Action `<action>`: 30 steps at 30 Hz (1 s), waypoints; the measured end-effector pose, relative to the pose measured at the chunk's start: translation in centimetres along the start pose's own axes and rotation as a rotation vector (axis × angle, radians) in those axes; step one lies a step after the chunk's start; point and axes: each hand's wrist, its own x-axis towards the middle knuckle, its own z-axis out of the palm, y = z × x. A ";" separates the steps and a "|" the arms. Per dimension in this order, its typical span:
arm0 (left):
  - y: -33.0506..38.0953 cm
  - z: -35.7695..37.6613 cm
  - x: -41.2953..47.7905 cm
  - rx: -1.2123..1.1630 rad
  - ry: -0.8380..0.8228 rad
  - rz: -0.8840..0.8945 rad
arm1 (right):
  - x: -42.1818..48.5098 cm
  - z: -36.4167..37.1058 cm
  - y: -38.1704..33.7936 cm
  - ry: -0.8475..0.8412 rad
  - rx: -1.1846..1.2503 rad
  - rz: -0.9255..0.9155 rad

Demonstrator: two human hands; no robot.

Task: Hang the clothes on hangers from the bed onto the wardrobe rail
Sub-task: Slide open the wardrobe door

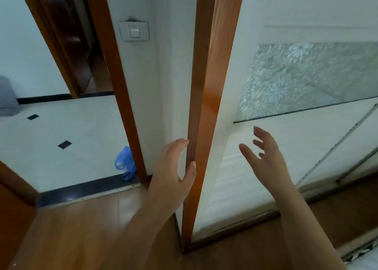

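The left hand [173,167] is up at the wooden upright [210,85] that edges the wardrobe, low on its length. Its fingers lie nearly straight along the white panel [176,85] just left of the wood. The thumb is spread away with its tip at the upright's front face, so the corner of the wood sits in the fork between thumb and fingers. The grip is loose and wide, closed round nothing; whether the skin actually touches the wood I cannot tell.

The right hand [263,157] is held in the air in front of the wardrobe door [235,188], fingers fanned apart and only slightly bent. Its grip is wide open and has hold of nothing, and it looks apart from the door.

The door is white, ribbed in its lower part, with a band of patterned frosted glass [306,75] above the hands. It stands shut against the upright, its bottom edge down at the wooden floor [81,229]. The wardrobe shows only this outside; its rail, the clothes and the hangers are out of view.

A light switch [134,31] sits on the white wall left of the upright. Beyond it an open doorway gives onto a pale tiled floor [61,126] with small dark squares. A blue plastic bag [125,163] lies on those tiles at the foot of the door frame, just beside the dark threshold. Farther back a second doorway [71,34] opens into a dim room
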 end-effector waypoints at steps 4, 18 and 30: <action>1.4 1.1 2.8 0.025 0.113 0.051 | 3.0 0.5 -1.0 0.017 -0.009 -0.001; 2.7 3.5 6.5 0.082 0.366 0.607 | 6.6 2.5 -1.4 -0.020 0.016 0.084; 8.6 7.9 10.7 -0.151 -0.057 0.367 | 9.0 -5.6 0.9 0.048 -0.037 0.120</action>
